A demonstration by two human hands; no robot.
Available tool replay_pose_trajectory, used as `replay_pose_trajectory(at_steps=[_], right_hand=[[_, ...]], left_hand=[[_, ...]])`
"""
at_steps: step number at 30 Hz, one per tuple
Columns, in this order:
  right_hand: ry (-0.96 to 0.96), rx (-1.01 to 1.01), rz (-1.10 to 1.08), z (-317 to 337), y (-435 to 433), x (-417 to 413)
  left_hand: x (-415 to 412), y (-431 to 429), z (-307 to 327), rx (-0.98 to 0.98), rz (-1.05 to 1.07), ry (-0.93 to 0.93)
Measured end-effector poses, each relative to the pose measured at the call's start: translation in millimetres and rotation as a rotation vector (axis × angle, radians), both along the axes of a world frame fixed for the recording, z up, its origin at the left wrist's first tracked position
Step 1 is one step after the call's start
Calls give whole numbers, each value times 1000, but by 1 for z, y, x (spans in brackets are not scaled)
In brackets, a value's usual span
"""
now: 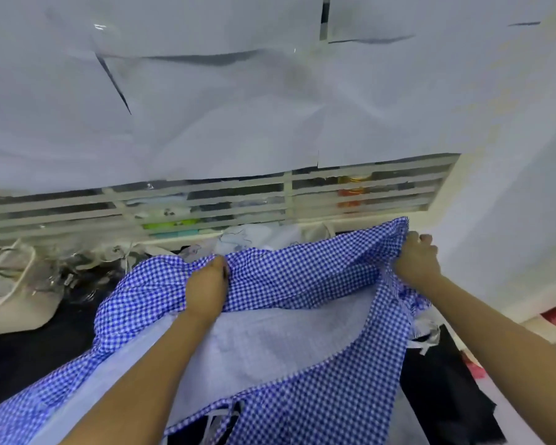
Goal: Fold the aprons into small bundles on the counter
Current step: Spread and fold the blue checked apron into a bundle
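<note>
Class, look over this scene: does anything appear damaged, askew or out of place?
Yes. The white paper sheets covering the wall are creased and uneven, with dark slits gaping between them.

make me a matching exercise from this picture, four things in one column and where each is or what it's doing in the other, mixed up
Column one
1. blue-and-white checked cloth apron
2. left hand
3. right hand
4. off-white bag with cord handles

Column two
a. grips the apron's right corner, beside the white wall
b. sits at the far left of the dark counter
c. draped over the counter, pale inner side showing
d. grips the apron's far edge near the middle

Pairs: 1-c, 2-d, 3-a, 4-b
</note>
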State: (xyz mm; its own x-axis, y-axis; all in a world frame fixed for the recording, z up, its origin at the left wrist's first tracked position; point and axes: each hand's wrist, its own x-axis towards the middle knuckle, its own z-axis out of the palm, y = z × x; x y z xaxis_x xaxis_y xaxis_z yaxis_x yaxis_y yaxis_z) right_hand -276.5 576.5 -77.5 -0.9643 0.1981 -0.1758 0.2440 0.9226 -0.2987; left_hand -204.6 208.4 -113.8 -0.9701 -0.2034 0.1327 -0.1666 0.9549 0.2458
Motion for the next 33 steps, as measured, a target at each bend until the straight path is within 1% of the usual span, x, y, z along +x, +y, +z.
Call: replay_pose_trajectory(at_steps=[1, 3, 5, 6, 7, 8, 10, 12, 14, 15, 16, 18, 19, 20, 21, 22, 23, 24, 25, 26, 27, 28, 29, 30, 31, 32, 33], right_hand=[[77, 30, 73, 4, -12, -1], [196, 71, 358, 15, -42, 0], [170, 182, 743, 20, -70, 3], [139, 238, 897, 17, -82, 5], [113, 289, 1000, 13, -92, 7], [100, 319, 1060, 7, -100, 6], [113, 314, 1067, -5, -111, -1], [197, 225, 1039, -2, -117, -11], [296, 18, 927, 9, -121, -25], [300, -92, 835, 22, -120, -30], [278, -152, 764, 38, -119, -35], [194, -184, 659, 68, -118, -54], [131, -268, 592, 79, -118, -68], [70, -407, 501, 86, -120, -84], [13, -591, 390, 90, -124, -98], [-41, -780, 295, 90, -126, -108], [-85, -916, 260, 86, -127, -113], [-113, -974, 288, 80, -126, -112], [-140, -933, 387, 74, -123, -103], [-162, -860, 539, 67, -117, -89], [-141, -740, 700, 59, -111, -74], [-69, -608, 819, 51, -104, -58], [28, -511, 895, 45, -99, -42], [87, -482, 932, 39, -92, -26], [65, -483, 943, 32, -85, -12], [-28, -461, 966, 26, -77, 3], [-144, -383, 1026, 18, -70, 17]], left_hand=[[2, -2, -2, 35, 9, -53], [8, -7, -4, 111, -2, -119], [11, -12, -5, 204, -34, -205], [13, -12, -4, 252, -50, -268], [14, -13, -3, 279, -65, -339], [16, -14, -1, 264, -90, -400], [21, -15, 1, 165, -135, -422], [25, -19, 2, 86, -96, -341], [28, -32, 9, -43, 42, -257], [26, -40, 17, -132, 113, -254], [24, -50, 28, -209, 181, -279], [11, -70, 57, -244, 316, -318], [1, -80, 73, -217, 368, -298], [-10, -88, 89, -140, 425, -243], [-22, -96, 104, -25, 479, -155], [-34, -102, 116, 130, 515, -62], [-44, -104, 125, 289, 535, 15], [-51, -101, 131, 422, 519, 51], [-53, -92, 132, 465, 471, 22], [-50, -80, 128, 401, 398, -28], [-43, -68, 117, 300, 314, -42], [-29, -52, 101, 208, 206, -7], [-11, -37, 85, 160, 71, 54], [10, -21, 70, 133, -86, 102], [31, -5, 59, 130, -238, 147], [52, 8, 45, 152, -366, 142], [70, 17, 31, 143, -461, 115]])
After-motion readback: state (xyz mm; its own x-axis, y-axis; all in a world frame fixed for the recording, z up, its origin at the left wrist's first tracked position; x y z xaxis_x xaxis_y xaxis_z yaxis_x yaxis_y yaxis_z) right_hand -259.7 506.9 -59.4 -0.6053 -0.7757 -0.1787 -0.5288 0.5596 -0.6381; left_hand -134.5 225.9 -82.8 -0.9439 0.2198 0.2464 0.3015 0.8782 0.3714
